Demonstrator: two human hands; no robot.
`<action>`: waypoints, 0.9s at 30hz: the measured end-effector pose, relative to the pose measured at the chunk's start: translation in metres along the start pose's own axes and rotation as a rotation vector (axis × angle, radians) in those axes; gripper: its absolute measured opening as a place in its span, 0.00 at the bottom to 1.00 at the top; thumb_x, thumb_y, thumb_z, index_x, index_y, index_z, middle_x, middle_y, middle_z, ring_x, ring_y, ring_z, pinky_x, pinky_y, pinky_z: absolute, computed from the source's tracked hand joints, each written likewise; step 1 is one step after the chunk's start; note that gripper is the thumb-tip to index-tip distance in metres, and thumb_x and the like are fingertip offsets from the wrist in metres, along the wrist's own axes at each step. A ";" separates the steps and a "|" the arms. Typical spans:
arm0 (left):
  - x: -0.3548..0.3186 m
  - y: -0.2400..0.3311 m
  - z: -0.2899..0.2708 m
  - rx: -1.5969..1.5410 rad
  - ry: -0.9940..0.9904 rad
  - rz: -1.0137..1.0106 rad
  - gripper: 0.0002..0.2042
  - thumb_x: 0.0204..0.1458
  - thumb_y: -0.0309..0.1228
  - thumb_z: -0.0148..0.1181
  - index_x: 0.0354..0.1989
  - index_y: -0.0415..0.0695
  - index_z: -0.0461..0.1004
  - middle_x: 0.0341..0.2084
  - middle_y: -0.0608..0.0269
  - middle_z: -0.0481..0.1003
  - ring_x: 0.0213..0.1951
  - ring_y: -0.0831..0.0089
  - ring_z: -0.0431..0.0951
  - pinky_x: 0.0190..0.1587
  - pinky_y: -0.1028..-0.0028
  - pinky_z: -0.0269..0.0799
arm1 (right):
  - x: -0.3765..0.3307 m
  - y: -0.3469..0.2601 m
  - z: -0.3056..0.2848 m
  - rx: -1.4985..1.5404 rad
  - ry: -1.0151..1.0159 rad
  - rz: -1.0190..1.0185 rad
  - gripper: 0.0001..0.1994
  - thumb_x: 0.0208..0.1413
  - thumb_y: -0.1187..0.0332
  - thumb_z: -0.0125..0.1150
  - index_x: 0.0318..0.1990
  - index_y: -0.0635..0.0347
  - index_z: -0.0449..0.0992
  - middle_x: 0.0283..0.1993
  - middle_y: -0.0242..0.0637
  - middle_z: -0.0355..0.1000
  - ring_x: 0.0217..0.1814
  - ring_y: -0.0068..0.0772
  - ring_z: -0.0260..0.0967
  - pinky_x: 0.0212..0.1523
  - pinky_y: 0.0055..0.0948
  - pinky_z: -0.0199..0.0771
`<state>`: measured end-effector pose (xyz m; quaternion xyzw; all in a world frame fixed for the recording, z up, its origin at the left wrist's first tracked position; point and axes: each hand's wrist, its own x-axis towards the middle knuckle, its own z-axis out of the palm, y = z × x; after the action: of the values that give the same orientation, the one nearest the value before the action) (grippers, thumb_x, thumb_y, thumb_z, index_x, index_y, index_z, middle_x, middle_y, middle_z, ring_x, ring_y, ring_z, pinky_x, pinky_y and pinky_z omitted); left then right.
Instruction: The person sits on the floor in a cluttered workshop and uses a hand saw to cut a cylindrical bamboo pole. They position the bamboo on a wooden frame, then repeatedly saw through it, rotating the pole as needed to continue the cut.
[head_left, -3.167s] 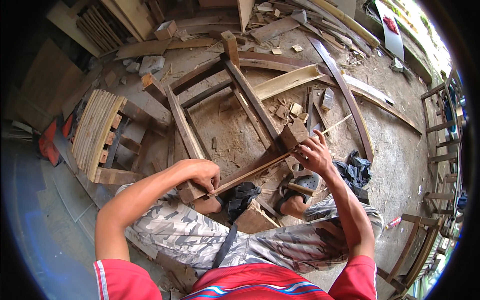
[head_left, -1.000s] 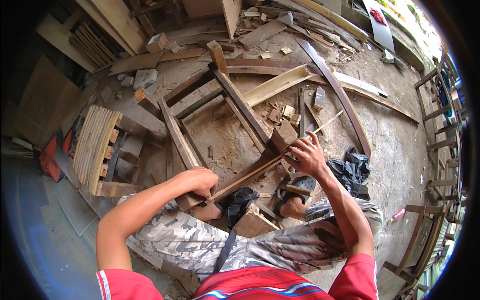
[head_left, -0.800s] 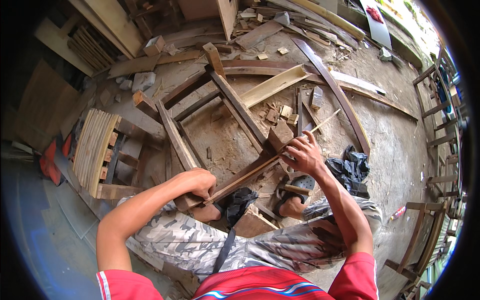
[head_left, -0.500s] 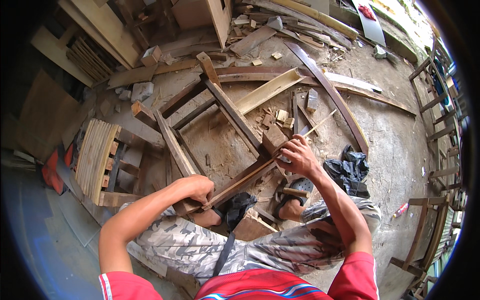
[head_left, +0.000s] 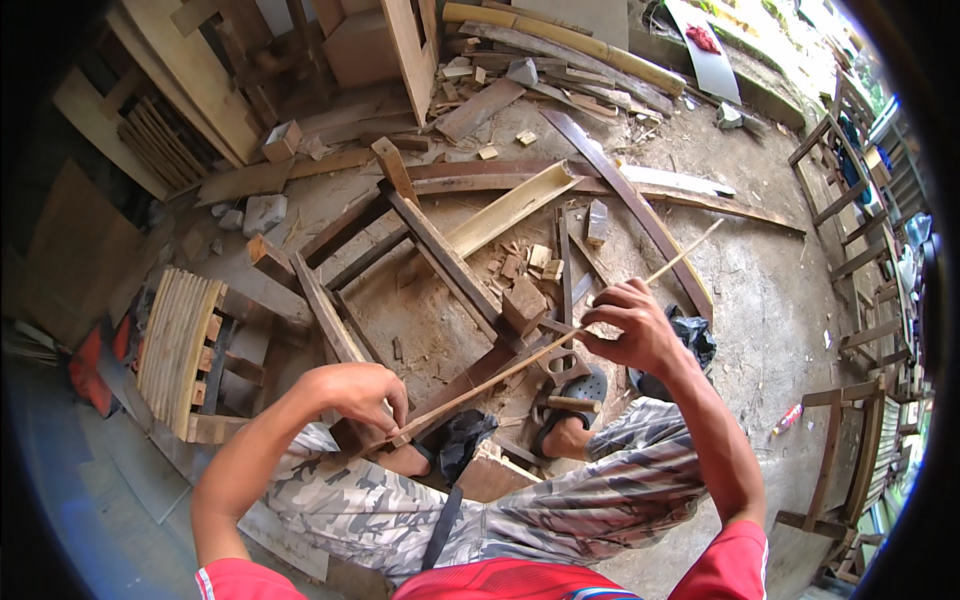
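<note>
A long thin wooden strip (head_left: 510,370) slants from near my left knee up to the far right. Around its middle, the fingers of my right hand (head_left: 632,322) are closed in a pinch. My left hand (head_left: 365,395) is curled at the near end, thumb and fingertips down on the strip. Below the strip lies a dark wooden frame (head_left: 445,255) made of jointed bars, its near rail running close to my left foot. A wooden block (head_left: 524,304) rests at the frame's right corner.
A slatted wooden piece (head_left: 180,350) stands at the left. Small offcuts (head_left: 541,258) and a pale channel-shaped length (head_left: 515,210) lie beyond the frame. Long dark boards (head_left: 640,205) cross the floor. Black plastic (head_left: 695,338) sits by my right hand. Wooden chairs (head_left: 850,440) line the right side.
The strip has lifted off the frame's rail and swung toward the right at its far end. My right hand has risen and shifted right with it; my left hand's fingers have loosened slightly.
</note>
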<state>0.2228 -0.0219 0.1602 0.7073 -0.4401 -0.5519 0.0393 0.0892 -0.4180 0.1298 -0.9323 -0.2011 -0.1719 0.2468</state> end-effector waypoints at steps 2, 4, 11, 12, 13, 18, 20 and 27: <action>-0.008 0.005 -0.015 -0.111 0.056 0.129 0.13 0.55 0.36 0.70 0.45 0.44 0.86 0.44 0.59 0.84 0.49 0.63 0.83 0.53 0.68 0.76 | 0.002 -0.002 -0.025 -0.004 0.028 0.037 0.08 0.46 0.64 0.79 0.32 0.52 0.84 0.33 0.29 0.77 0.39 0.33 0.73 0.46 0.35 0.65; -0.010 0.005 -0.038 -0.240 0.102 0.253 0.13 0.60 0.36 0.69 0.49 0.43 0.85 0.45 0.59 0.84 0.49 0.67 0.83 0.56 0.69 0.76 | -0.001 0.004 -0.048 -0.030 0.085 0.065 0.08 0.46 0.65 0.80 0.32 0.52 0.85 0.35 0.29 0.79 0.40 0.31 0.74 0.48 0.34 0.65; 0.024 -0.055 -0.130 -0.490 0.896 -0.136 0.16 0.60 0.40 0.68 0.46 0.38 0.84 0.37 0.62 0.84 0.38 0.79 0.80 0.45 0.73 0.77 | -0.013 0.063 -0.086 -0.150 0.394 0.493 0.06 0.52 0.66 0.75 0.33 0.56 0.87 0.35 0.33 0.82 0.37 0.30 0.76 0.48 0.31 0.68; 0.039 -0.056 -0.138 -0.545 0.926 -0.149 0.16 0.60 0.39 0.68 0.45 0.37 0.84 0.36 0.63 0.83 0.37 0.79 0.79 0.44 0.73 0.76 | -0.018 0.078 -0.086 -0.108 0.433 0.592 0.07 0.53 0.64 0.73 0.33 0.57 0.88 0.33 0.36 0.81 0.34 0.32 0.77 0.44 0.32 0.71; 0.054 -0.053 -0.144 -0.604 0.956 -0.164 0.16 0.60 0.39 0.68 0.44 0.36 0.84 0.34 0.64 0.83 0.35 0.79 0.79 0.43 0.73 0.76 | -0.021 0.087 -0.086 -0.122 0.449 0.652 0.08 0.53 0.63 0.73 0.33 0.58 0.88 0.33 0.36 0.81 0.33 0.33 0.77 0.42 0.33 0.72; 0.156 -0.074 -0.182 -0.097 1.002 -0.231 0.18 0.53 0.44 0.69 0.42 0.42 0.85 0.40 0.49 0.84 0.43 0.60 0.85 0.47 0.64 0.78 | -0.049 0.139 -0.079 -0.330 0.387 0.858 0.11 0.54 0.58 0.72 0.33 0.56 0.89 0.34 0.38 0.83 0.31 0.34 0.80 0.43 0.35 0.75; 0.200 -0.070 -0.198 -0.030 0.926 -0.284 0.19 0.52 0.45 0.69 0.43 0.43 0.86 0.40 0.45 0.84 0.46 0.53 0.85 0.52 0.61 0.78 | -0.054 0.146 -0.076 -0.388 0.261 0.964 0.13 0.55 0.55 0.72 0.34 0.54 0.89 0.35 0.37 0.84 0.33 0.32 0.80 0.50 0.34 0.71; 0.348 -0.115 -0.225 0.229 0.593 -0.458 0.22 0.49 0.45 0.68 0.48 0.42 0.84 0.49 0.43 0.82 0.54 0.48 0.81 0.57 0.55 0.77 | -0.045 0.144 -0.060 -0.502 0.077 0.998 0.15 0.50 0.53 0.71 0.29 0.56 0.88 0.33 0.39 0.82 0.41 0.37 0.77 0.56 0.37 0.61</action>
<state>0.4738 -0.2808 -0.0745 0.9157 -0.2991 -0.2655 -0.0387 0.1036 -0.5780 0.1040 -0.9376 0.3207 -0.1108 0.0759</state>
